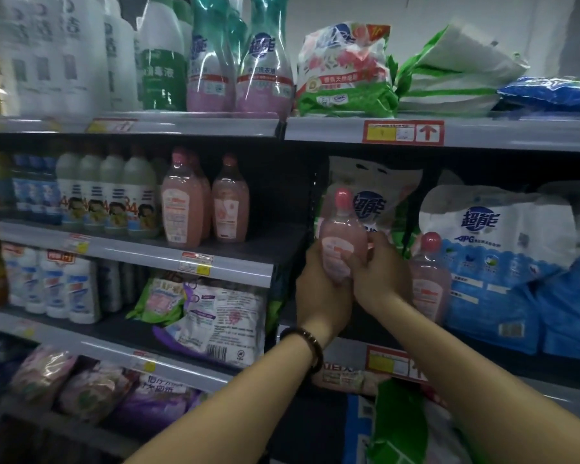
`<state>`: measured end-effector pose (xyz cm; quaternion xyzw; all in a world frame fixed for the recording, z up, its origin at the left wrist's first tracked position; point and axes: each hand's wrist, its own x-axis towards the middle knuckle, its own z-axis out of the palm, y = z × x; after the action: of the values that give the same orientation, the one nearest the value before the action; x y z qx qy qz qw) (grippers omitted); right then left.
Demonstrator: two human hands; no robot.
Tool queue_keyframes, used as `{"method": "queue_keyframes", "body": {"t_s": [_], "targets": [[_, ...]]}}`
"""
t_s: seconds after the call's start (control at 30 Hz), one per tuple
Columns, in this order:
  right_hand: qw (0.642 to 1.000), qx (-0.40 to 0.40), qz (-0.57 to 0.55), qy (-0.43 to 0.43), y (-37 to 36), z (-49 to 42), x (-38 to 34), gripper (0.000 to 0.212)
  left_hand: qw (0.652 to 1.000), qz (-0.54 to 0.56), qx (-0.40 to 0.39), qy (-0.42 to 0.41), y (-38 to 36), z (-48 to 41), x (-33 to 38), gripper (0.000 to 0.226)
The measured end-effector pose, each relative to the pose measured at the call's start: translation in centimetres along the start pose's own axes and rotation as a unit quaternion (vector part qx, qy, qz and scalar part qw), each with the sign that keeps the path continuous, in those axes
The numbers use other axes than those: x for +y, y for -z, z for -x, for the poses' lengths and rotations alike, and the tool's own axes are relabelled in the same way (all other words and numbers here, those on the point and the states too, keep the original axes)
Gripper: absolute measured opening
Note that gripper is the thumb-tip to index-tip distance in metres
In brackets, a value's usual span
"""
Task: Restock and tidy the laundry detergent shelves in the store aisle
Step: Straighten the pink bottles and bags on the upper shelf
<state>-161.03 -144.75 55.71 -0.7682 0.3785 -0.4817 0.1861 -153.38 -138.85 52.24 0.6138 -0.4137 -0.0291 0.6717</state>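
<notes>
Count: pink bottles 5, hands 2; reference landmark is the blue-and-white bag (496,262). The held bottle (340,236) is left of the bag, raised in front of the shelf, upright with a slight tilt; translucent body, pink liquid, rounded pink cap, pale label with an orange-pink patch, print too blurred to read. The left hand (318,289) wraps its lower body on the side away from the bag; the right hand (379,272) curls round it from the bag side. The second bottle (429,272) stands just beside the bag's left edge; the other pink bottles (181,202), three, stand well left of the bag in the neighbouring bay, one behind another. A beaded bracelet (303,343) is on the left wrist.
</notes>
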Motion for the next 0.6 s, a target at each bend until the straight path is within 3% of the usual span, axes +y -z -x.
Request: {"method": "queue_keyframes", "body": {"t_s": [0.2, 0.47, 0.6], "targets": [[0.992, -0.022, -0.119, 0.036, 0.1, 0.1, -5.5, 0.03, 0.998, 0.011, 0.037, -0.053, 4.3, -1.6, 2.3, 0.052], [0.986, -0.048, -0.155, 0.047, -5.0, -0.3, -10.3, 0.022, 0.993, -0.065, 0.081, -0.047, 10.6, -4.6, 1.6, 0.061], [0.987, -0.049, -0.147, 0.032, -7.8, -0.5, -12.0, 0.022, 0.983, -0.173, 0.057, 0.007, 13.0, -6.0, 0.5, 0.089]]}}
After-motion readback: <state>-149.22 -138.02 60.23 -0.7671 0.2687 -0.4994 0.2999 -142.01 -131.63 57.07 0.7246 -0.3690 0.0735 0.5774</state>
